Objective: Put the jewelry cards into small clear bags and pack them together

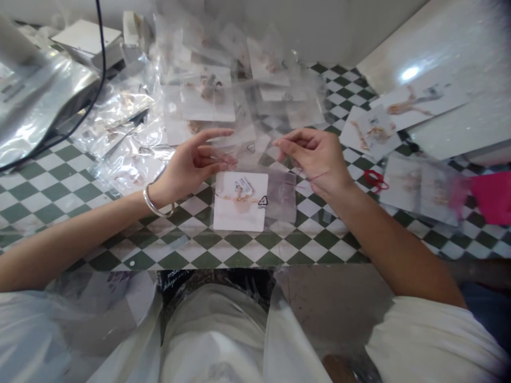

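Note:
A white jewellery card [240, 213] in a clear plastic bag lies flat near the table's front edge. On it are a thin gold-coloured chain [227, 198] and a small printed tag [244, 185]. Just above the card, my left hand [195, 159], with a silver bangle on the wrist, has its thumb and middle fingertips close together at a hazy clear plastic bag [250, 148]; its index finger stretches out. Across from it, my right hand [309, 151] is closed in a pinch. What sits between those fingertips is too faint to make out.
Bagged cards [207, 101] are heaped at the back, and shiny bags [123, 143] lie left. Loose cards [369, 130], a red loop [376, 181], more bagged cards [417, 186] and a pink sheet [493, 197] are right. A black cable [101, 58] hangs at left.

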`<state>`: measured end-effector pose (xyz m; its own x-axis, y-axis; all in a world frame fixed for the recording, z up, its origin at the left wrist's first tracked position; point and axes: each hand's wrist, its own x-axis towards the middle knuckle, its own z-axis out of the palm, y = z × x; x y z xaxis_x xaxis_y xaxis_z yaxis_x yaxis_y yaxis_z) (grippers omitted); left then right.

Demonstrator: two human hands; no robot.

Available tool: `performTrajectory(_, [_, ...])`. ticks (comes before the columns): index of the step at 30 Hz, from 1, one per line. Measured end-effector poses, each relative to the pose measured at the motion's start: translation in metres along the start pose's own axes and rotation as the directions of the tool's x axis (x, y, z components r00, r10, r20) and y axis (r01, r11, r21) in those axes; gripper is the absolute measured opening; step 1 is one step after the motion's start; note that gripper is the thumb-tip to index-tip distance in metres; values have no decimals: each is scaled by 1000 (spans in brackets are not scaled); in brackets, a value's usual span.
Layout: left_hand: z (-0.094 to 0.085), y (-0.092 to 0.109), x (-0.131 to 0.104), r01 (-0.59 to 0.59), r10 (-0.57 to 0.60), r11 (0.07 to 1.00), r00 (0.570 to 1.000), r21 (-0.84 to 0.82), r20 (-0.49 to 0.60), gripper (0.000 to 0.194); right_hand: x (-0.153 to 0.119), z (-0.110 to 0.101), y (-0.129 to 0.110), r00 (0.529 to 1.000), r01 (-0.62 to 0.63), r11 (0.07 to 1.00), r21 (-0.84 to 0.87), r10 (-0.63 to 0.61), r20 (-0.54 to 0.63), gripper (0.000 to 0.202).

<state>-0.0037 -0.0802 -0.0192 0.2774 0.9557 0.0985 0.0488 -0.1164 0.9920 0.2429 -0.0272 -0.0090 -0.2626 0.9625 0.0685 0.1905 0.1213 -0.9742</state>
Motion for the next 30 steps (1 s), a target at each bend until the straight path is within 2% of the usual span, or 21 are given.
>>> performTrajectory(5, [-2, 6, 1, -7, 7, 1000, 1000, 13, 3, 44, 0, -7, 2, 999, 22, 1000, -8, -22, -37, 35])
performTrajectory(11, [-2, 1, 1, 20, -20, 1000, 1000, -9, 2, 42, -6, -6, 10, 997, 0, 1000, -2, -1, -76, 40])
performTrajectory(15, [-5, 0, 2, 29, -28, 999, 999, -20, 39, 47, -6, -7, 6, 998, -70, 990, 120, 70, 7, 45])
performTrajectory(18, [-6, 1, 3, 22, -21, 1000, 998, -7, 59, 50, -3, -7, 2, 996, -91, 989, 116, 87, 36, 50])
performTrajectory(25, [-6, 5, 3, 9, -8, 1000, 998, -2, 62, 47, 3, -3, 0, 994, -44, 991, 125, 55, -94, 35])
performTrajectory(27, [-6, 6, 3, 4, -5, 1000, 998, 17, 60, 47, 3, -4, -2, 997, -37, 990, 135, 46, -64, 38])
performTrajectory(30, [-5, 6, 3, 9, -12, 999, 997, 36, 77, 45, 5, -5, -6, 995, -94, 986, 137, 88, 47, 48])
